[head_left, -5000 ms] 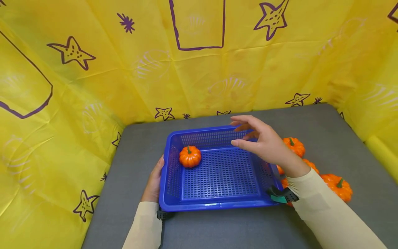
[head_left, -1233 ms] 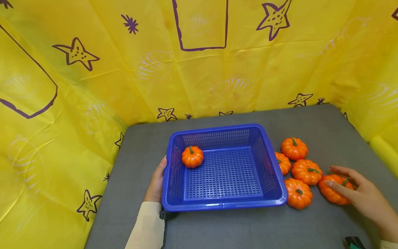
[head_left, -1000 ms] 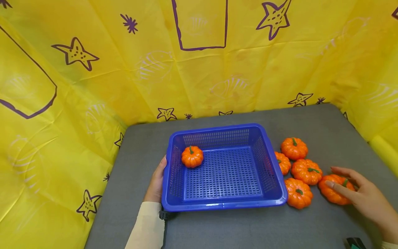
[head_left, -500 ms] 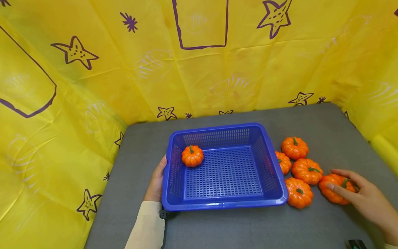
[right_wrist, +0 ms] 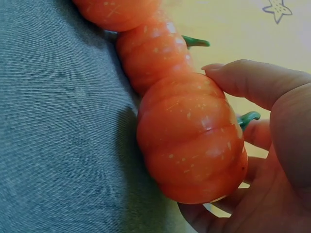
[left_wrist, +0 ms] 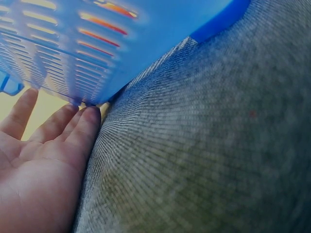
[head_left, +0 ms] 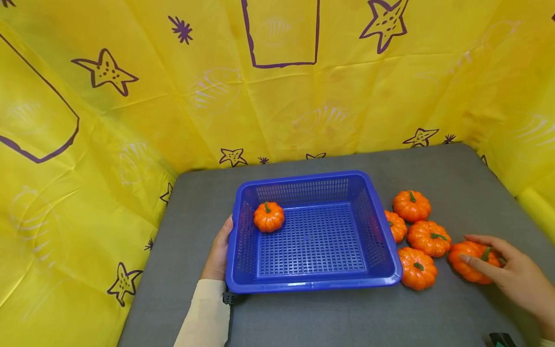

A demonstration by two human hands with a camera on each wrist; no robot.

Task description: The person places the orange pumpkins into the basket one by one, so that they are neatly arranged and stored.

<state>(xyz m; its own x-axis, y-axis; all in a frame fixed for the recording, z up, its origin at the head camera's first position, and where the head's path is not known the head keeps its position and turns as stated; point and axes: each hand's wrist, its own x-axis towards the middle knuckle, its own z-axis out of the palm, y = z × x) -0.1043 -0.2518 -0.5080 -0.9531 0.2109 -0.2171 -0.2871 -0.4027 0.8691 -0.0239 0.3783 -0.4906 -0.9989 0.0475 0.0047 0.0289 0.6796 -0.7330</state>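
The right hand (head_left: 518, 272) has its grip around a pumpkin (right_wrist: 192, 141), thumb on one side and fingers curled round the other; the pumpkin is low over the surface (head_left: 329, 315) at the right, and contact beneath it cannot be confirmed. Judged by its gloss and the even, moulded ribs, it is probably light and stiff, slightly slippery, unlikely to bruise. Recommended hold: across the ribbed sides, below the green stem (right_wrist: 249, 118), which looks a poor handle. The left hand (head_left: 218, 253) grasps nothing; its fingers are extended against the outer wall of the blue basket (head_left: 312, 285), which appears thin, perforated plastic, best steadied at the rim. Just beside the held item stand four more pumpkins (head_left: 429, 238), clustered along the basket's right side, one partly hidden by its wall. A single smaller-looking pumpkin (head_left: 269, 219) sits inside, toward the left rear corner. The surface is grey, matt and finely woven, likely to resist sliding. Beyond it, creased yellow cloth (head_left: 277, 115) with purple starfish outlines encloses the back and both sides; the room behind is not visible.
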